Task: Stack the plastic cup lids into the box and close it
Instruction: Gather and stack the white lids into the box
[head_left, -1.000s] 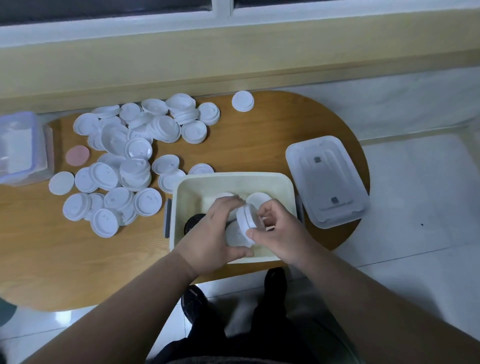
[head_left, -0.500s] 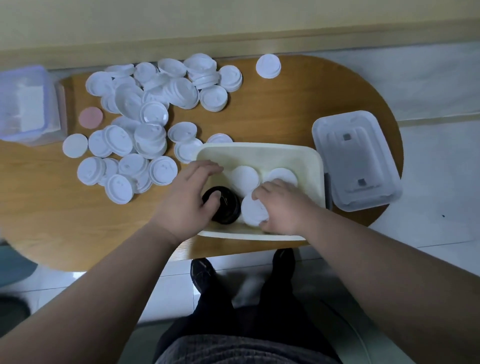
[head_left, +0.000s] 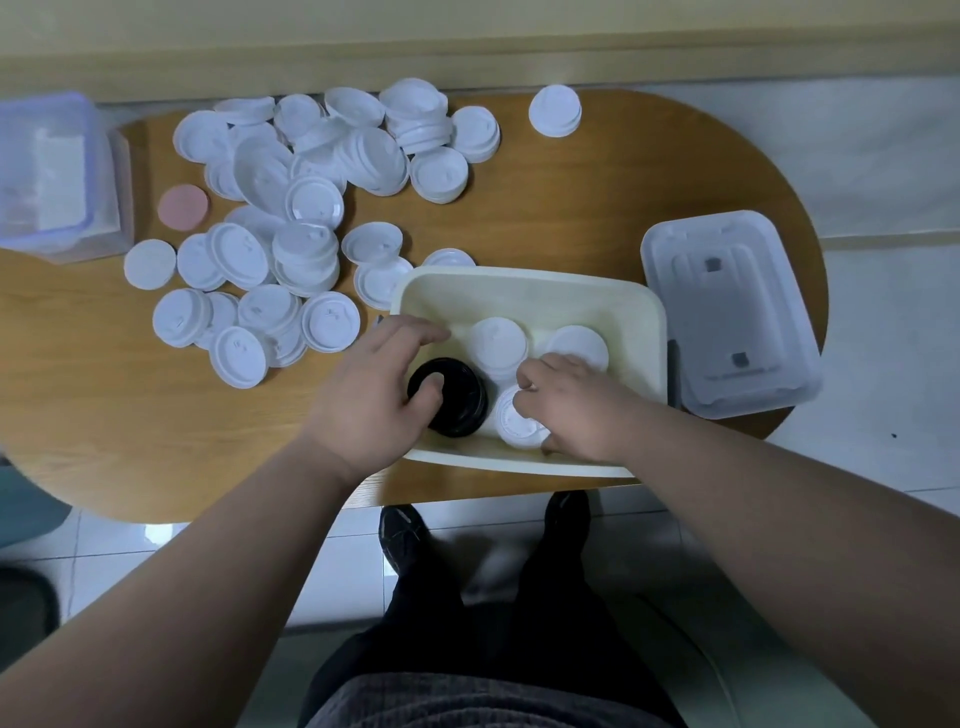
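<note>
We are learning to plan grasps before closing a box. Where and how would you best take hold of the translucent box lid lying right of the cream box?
Probably its right long edge, coming from the right and above. The box lid lies flat on the table, its left edge close beside the box, while the right edge is free.

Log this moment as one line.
left hand: thumb on black lid | right hand: grips white lid in box | box lid: off, beside box
</note>
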